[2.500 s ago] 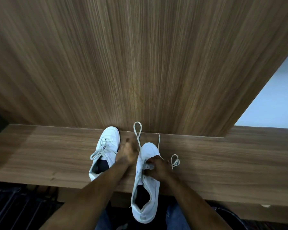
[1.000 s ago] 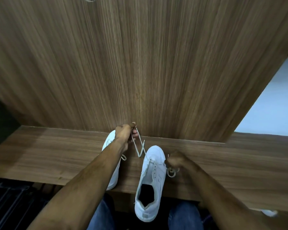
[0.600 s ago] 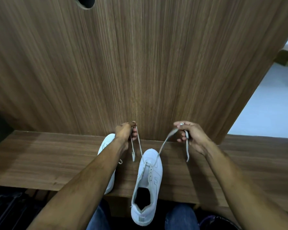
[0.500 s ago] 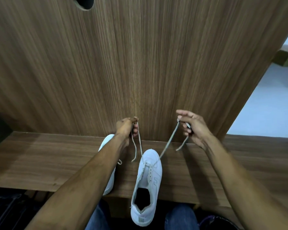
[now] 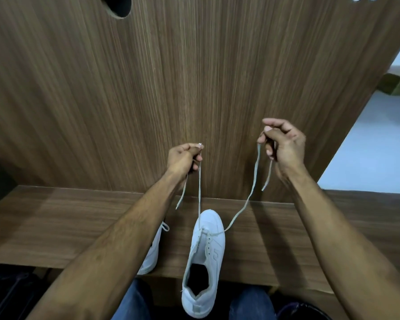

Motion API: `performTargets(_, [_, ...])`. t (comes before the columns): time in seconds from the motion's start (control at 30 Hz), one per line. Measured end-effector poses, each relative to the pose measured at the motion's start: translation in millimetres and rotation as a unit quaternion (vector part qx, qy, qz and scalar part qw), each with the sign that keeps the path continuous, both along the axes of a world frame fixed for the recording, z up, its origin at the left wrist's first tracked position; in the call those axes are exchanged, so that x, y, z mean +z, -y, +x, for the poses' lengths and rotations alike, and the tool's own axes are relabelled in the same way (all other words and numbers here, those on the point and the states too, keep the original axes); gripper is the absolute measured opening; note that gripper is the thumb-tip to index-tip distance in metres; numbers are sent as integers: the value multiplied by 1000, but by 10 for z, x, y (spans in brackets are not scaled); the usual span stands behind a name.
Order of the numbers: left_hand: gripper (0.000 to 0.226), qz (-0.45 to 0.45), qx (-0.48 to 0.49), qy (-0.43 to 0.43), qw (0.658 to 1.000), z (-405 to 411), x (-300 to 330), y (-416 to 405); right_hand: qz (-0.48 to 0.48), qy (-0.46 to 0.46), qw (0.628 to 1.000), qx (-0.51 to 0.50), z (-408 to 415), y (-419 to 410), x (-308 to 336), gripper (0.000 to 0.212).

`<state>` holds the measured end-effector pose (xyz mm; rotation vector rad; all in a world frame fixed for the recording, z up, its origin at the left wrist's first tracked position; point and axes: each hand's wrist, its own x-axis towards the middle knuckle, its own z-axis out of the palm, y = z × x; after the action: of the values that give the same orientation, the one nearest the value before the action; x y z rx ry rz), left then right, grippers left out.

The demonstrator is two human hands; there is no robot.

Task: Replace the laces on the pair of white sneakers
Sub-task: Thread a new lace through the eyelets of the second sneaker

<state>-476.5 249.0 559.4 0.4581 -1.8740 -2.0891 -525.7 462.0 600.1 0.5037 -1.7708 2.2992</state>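
A white sneaker (image 5: 206, 255) lies toe-away on the wooden shelf (image 5: 56, 227), its heel hanging over the front edge. One white lace (image 5: 252, 188) runs through its lowest eyelets near the toe. My left hand (image 5: 183, 158) pinches one end of the lace, held up above the toe. My right hand (image 5: 282, 144) pinches the other end, raised higher and to the right. Both loose tips dangle below the hands. The second white sneaker (image 5: 153, 252) sits to the left, mostly hidden behind my left forearm, its own lace loop showing.
A tall wooden panel (image 5: 171, 88) rises right behind the shelf, with a round hole (image 5: 117, 6) near its top. My jeans-clad knees (image 5: 134, 301) sit below the shelf edge. A pale floor (image 5: 367, 146) shows at the right.
Both hands have risen with the lace ends, the right one higher and further right, drawing the lace out through the front eyelets. The sneaker has stayed in place.
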Motion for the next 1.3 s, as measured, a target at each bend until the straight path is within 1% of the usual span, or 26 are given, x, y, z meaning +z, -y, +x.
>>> performTargets(0.1, [13,-37,1,-24,999,-15,43,-14,53,-2,999,-14,22,60,-29,18])
performTargets(0.17, [15,-33,11,-41,999,-41,93,2,102,25,994,-22,46,110,-164,20])
performTargets(0.27, [20,-21,32,-59,998,-85,205,71,156,91,984,-6,112,181,-474,16])
performTargets(0.33, [19,-23,36,-69,997,-118,285,129,165,129,978,11,167,212,-587,16])
performTargets(0.4, [16,-29,30,-76,996,-139,339,164,162,149,975,31,209,251,-552,16])
performTargets(0.47, [13,-32,17,-76,996,-156,354,159,149,135,978,53,233,293,-392,17])
performTargets(0.57, [10,-50,-5,-77,996,-160,358,93,126,58,986,89,261,360,-7,19])
performTargets(0.63, [12,-66,-21,-86,994,-145,397,21,112,7,989,100,253,416,271,18])
performTargets(0.77, [19,-97,-55,-124,986,-99,553,-147,132,-66,985,93,186,540,591,19])
performTargets(0.83, [16,-115,-66,-146,980,-86,641,-201,140,-75,983,92,179,590,622,18])
performTargets(0.97, [15,-163,-74,-169,969,-65,717,-236,120,-60,986,95,219,656,571,18])
performTargets(1.07, [16,-157,-49,-150,975,-57,567,-170,112,-29,989,92,242,622,428,18])
performTargets(1.1, [17,-176,-31,-138,974,-78,476,-116,108,-16,990,88,252,605,358,19])
performTargets(1.13, [18,-225,-9,-107,968,-97,365,-42,102,-1,991,85,266,592,281,20])
performTargets(1.17, [21,-302,15,-51,952,-87,244,23,95,16,992,80,282,573,191,20])
performTargets(1.2, [27,-379,37,24,924,-41,124,83,85,32,993,79,299,565,100,21])
performTargets(1.23, [33,-428,50,81,899,20,-5,107,73,50,993,81,314,556,3,21])
performTargets(1.27, [38,-436,40,96,894,74,-149,94,63,69,992,85,325,545,-96,22])
performTargets(1.3, [38,-410,1,76,909,139,-279,45,52,87,991,90,333,544,-190,22])
